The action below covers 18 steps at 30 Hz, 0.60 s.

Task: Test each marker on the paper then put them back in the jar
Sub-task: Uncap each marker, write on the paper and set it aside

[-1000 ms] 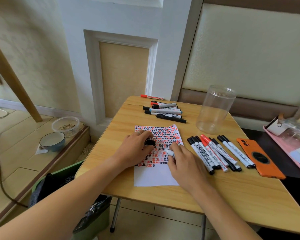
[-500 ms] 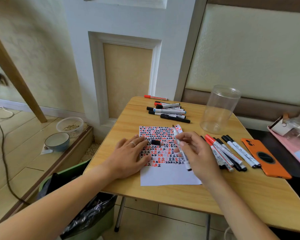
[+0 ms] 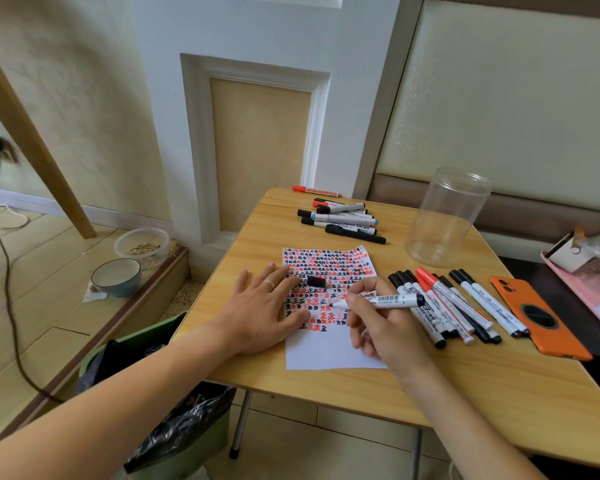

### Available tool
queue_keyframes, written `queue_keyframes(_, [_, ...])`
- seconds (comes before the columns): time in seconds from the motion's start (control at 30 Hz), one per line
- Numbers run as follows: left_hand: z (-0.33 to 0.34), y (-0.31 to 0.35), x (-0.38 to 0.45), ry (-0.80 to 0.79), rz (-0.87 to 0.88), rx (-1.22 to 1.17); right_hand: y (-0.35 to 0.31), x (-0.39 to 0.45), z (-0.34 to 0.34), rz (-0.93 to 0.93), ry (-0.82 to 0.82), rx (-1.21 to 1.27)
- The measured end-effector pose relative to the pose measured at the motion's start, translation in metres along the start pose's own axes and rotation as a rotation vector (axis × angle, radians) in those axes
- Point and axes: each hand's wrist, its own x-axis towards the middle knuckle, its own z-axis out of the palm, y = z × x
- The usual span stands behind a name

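Observation:
A white paper (image 3: 329, 351) covered in red and black marks lies on the wooden table (image 3: 465, 386). My left hand (image 3: 260, 313) presses flat on the paper's left edge. A loose black cap (image 3: 316, 281) lies on the paper just beyond its fingertips. My right hand (image 3: 378, 327) grips an uncapped white marker (image 3: 385, 301) in a writing hold, tip pointing left just over the marks. A row of several capped markers (image 3: 444, 306) lies to the right. Another pile of markers (image 3: 340, 220) sits at the far side. The clear plastic jar (image 3: 444, 220) stands upright with nothing inside.
An orange phone (image 3: 537, 320) lies face down right of the marker row. A pink tray (image 3: 589, 271) with a box sits at the far right. A green bin (image 3: 146, 407) with a black bag stands under the table's left edge. Bowls (image 3: 118, 275) sit on the floor.
My right hand turned the marker from upright in front of me down into a writing hold over the paper. My left hand let the cap go and flattened on the paper.

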Motion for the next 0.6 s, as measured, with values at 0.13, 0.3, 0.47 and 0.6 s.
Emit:
queue_keyframes(0.13, [0.0,0.0003,0.0015,-0.002,-0.001,0.014,-0.0014,0.0006,0.0022,-0.022,-0.015,-0.074])
queue_keyframes(0.3, [-0.0007,-0.0003,0.0008,-0.001,0.008,0.005,0.001,-0.0007,0.0082,-0.006,0.051,-0.223])
queue_keyframes(0.47, [-0.0008,-0.0009,0.0021,-0.008,0.008,0.019,0.0029,-0.0012,0.0099,0.026,0.09,-0.237])
queue_keyframes(0.6, [-0.0013,-0.0018,0.0017,-0.014,0.011,0.012,0.0017,-0.0026,0.0108,0.027,0.076,-0.244])
